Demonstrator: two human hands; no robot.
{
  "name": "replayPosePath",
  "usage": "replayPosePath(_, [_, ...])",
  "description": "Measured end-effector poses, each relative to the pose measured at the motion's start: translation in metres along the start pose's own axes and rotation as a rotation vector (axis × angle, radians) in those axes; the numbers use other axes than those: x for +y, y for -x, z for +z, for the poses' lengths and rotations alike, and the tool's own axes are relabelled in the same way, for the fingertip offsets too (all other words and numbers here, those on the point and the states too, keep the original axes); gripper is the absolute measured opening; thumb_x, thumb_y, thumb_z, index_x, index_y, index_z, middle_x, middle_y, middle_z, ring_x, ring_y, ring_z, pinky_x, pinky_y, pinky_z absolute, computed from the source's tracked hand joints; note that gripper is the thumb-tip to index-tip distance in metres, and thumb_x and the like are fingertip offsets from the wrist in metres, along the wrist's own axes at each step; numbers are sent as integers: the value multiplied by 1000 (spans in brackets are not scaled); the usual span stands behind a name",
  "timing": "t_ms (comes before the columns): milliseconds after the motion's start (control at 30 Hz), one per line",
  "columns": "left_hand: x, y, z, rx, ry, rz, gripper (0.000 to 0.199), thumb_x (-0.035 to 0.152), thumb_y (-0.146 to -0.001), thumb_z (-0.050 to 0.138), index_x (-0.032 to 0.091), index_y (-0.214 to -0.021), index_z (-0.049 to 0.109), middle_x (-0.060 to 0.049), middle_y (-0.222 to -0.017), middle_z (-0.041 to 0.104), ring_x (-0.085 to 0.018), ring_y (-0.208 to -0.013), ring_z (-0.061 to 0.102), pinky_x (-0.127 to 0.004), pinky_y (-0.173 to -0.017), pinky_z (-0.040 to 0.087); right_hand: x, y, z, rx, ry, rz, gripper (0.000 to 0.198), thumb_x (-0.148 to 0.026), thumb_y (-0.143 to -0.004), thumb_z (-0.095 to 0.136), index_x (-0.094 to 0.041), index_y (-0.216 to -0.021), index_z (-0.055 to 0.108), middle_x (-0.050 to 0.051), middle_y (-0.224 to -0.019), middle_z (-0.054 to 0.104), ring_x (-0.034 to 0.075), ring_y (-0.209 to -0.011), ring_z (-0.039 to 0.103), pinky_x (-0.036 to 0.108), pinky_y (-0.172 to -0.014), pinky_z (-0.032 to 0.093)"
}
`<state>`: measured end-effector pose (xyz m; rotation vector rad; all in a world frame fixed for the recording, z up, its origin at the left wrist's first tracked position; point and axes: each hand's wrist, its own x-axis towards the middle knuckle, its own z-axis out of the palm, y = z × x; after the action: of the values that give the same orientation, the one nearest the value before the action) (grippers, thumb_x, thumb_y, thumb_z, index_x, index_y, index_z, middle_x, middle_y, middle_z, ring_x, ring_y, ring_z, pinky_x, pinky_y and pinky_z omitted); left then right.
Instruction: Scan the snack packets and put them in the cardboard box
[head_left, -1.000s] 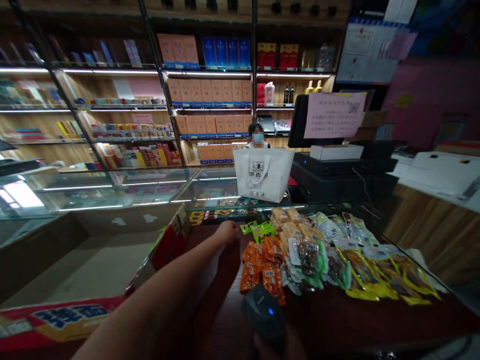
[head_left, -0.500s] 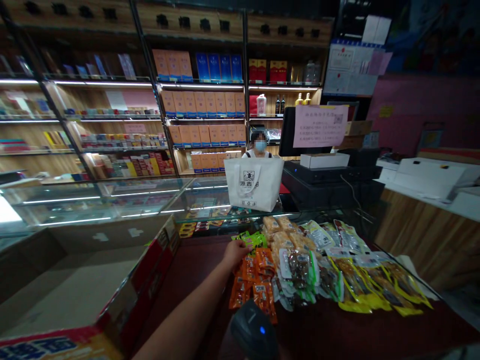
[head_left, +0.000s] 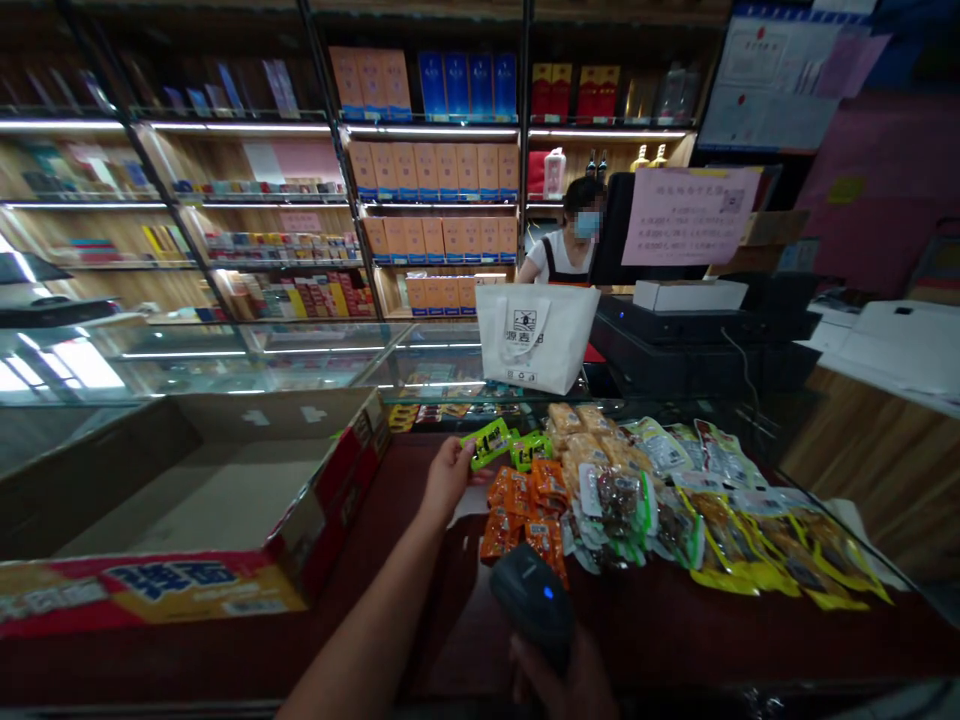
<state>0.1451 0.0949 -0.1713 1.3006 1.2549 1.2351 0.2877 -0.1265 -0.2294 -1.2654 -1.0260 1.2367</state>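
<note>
Between the fingers of my left hand is a green snack packet, lifted at the left end of the food packets. Another green packet lies just right of it. My right hand, low in the view, is wrapped round a dark barcode scanner with a blue light on top. Orange packets lie between the scanner and the green packets. Right of them are packs of pale brown food, clear packs with green edges and yellow-edged bags.
A large open cardboard box stands on the left of the dark red table. Behind the packets, a white tote bag stands on the glass counter. A masked person is behind it, beside a monitor.
My left hand has picked up a green packet and raised it slightly. My right hand has come into view with the scanner. The person behind the counter now shows higher and further right.
</note>
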Motion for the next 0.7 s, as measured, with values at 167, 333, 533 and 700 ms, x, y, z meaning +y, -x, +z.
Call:
replayPosePath(167, [7,54,-26,2,175,-14,39,52,-77,71,21,-87,50,4,-69,65,-13,-49,64,-24,-49,51,-2,-2,-1,52,-75,-31,57,-71,-75,72,-15,-71,66,3,-47,64,14,-42,56,24,-46,46])
replayPosePath(333, [15,97,-44,1,253,-61,43,47,-70,79,17,-88,56,3,-70,67,-10,-50,64,-21,-51,51,-28,6,-9,81,46,-45,53,-68,-74,73,-16,-72,66,4,-51,66,18,-47,61,26,-49,50])
replayPosePath(533, [27,123,-54,57,206,-54,40,44,-70,79,15,-90,61,1,-72,69,-12,-53,66,-21,-52,53,-60,13,-8,40,183,-89,42,-60,-79,72,-19,-72,64,3,-54,67,19,-51,64,26,-51,50])
replayPosePath(700, [27,131,-56,118,174,-35,38,43,-70,79,16,-86,59,1,-73,70,-11,-53,67,-20,-51,51,-64,14,0,22,218,-82,39,-58,-80,69,-22,-73,60,0,-49,64,19,-45,62,26,-48,49])
